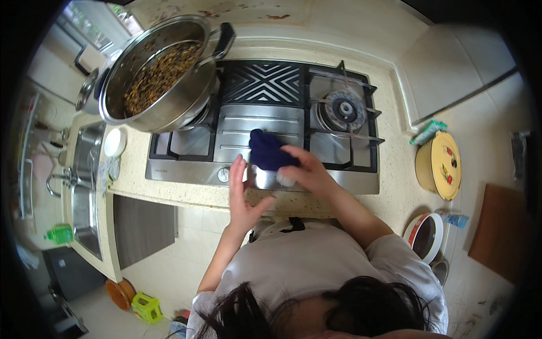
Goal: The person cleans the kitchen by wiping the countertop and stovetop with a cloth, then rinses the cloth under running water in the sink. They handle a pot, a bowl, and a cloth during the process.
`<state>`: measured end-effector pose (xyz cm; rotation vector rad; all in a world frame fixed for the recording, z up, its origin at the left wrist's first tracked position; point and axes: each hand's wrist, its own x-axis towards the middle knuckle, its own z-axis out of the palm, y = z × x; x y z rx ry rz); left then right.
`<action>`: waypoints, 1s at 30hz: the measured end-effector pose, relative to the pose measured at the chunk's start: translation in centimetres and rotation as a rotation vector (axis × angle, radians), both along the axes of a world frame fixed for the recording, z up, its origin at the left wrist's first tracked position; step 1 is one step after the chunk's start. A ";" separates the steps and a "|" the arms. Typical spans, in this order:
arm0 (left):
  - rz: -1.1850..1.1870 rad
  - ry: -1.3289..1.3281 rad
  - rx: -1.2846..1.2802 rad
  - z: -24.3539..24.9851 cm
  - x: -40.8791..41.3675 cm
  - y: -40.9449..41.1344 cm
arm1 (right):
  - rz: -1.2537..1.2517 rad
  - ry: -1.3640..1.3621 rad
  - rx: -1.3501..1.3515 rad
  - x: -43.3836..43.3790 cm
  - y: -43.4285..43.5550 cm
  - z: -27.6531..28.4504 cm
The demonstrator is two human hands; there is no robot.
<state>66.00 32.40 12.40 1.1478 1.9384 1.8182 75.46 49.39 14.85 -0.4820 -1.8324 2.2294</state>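
Note:
My right hand [307,171] grips the right end of a dark blue cloth [271,152] over the steel front of a gas hob [262,112]. Just below the cloth, by the fingers of that hand, is a pale rounded thing, perhaps a control knob [286,179]. My left hand [245,197] is raised left of the cloth, its fingers apart and holding nothing. Another control knob [223,174] shows beside it. On the left burner stands a large steel pot [186,104] with brown, grainy or chopped contents [163,78].
The pot's black handle [225,40] points toward the hob's middle. Cast-iron supports surround the right burner [345,109]. A yellow lidded enamel pot [440,165] stands on the right. To the left are a white bowl [114,143] and a steel sink [87,178].

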 end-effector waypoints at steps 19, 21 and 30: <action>0.177 -0.283 0.041 -1.2 -1.0 0.9 | -0.601 -0.729 1.167 9.1 6.8 -6.4; 0.199 -0.255 0.016 -1.4 -1.0 0.4 | -0.603 -0.692 1.179 9.3 6.9 -6.8; 0.242 -0.267 -0.027 -2.1 -0.7 -1.1 | -0.665 -0.427 0.963 9.7 7.3 -5.8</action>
